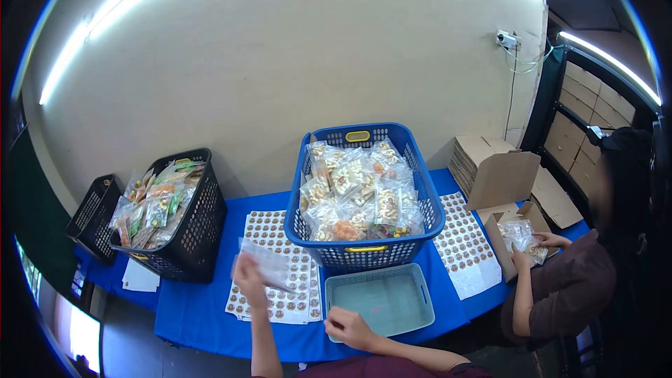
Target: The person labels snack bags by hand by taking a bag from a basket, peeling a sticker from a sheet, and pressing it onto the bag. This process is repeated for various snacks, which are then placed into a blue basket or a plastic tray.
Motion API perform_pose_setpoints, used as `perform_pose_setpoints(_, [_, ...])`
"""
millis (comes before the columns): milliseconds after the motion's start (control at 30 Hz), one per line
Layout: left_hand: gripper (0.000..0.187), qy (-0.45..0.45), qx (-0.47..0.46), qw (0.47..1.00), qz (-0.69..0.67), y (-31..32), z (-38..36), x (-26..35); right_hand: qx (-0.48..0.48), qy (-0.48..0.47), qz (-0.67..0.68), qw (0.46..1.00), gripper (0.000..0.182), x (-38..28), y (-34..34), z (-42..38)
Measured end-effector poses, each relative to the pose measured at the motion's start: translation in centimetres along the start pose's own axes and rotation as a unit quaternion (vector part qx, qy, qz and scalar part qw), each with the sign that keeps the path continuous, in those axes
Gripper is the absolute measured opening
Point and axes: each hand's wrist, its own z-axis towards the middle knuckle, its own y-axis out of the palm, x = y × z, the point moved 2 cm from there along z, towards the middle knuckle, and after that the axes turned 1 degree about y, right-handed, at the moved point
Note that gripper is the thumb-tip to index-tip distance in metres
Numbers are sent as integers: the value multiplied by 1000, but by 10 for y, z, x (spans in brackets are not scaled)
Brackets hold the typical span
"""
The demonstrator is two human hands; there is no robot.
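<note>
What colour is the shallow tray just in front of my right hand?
Pale teal-green, slotted sides; the shallow tray shows best in the head view, beside the right hand.

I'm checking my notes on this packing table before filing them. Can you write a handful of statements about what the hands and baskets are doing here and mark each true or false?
1. The left hand holds up a clear packet over the sticker sheet. True.
2. The right hand rests inside the blue basket. False: it is at the near rim of the pale green tray.
3. The blue basket is full of clear snack bags. True.
4. The black basket stands right of the blue one. False: it stands to the left.
5. A co-worker's hands are at an open cardboard box. True.
</note>
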Motion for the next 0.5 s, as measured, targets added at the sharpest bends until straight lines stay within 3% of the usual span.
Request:
perform_pose_setpoints(67, [31, -19, 178, 979, -97, -13, 23, 11, -36, -2, 29, 999, 14, 13, 14, -15])
perform_pose_setpoints(133, [31, -15, 3, 956, -293, -30, 30, 16, -66, 62, 70, 993, 14, 34, 14, -21])
perform_pose_setpoints(167, [28, -11, -154, 871, -467, -34, 35, 2, -80, 95, 90, 988, 14, 44, 11, -20])
perform_pose_setpoints(267, [25, -139, -236, 736, -619, -6, 12, 5, -97, 205, 203, 953, 20, 49, 2, -10])
perform_pose_setpoints(333, [28, -248, -210, 643, -693, 24, -15, 1, -80, 248, 347, 901, 24, 34, -5, 3])
perform_pose_setpoints(400, [32, -349, -258, 511, -742, 55, -40, -11, -150, 232, 412, 868, 26, 33, -8, 1])
perform_pose_setpoints(467, [37, -391, -326, 435, -743, 80, -66, -17, -205, 215, 424, 856, 25, 37, -8, -10])
perform_pose_setpoints(500, [39, -409, -352, 455, -709, 85, -72, -18, -208, 232, 400, 862, 21, 30, -13, -14])
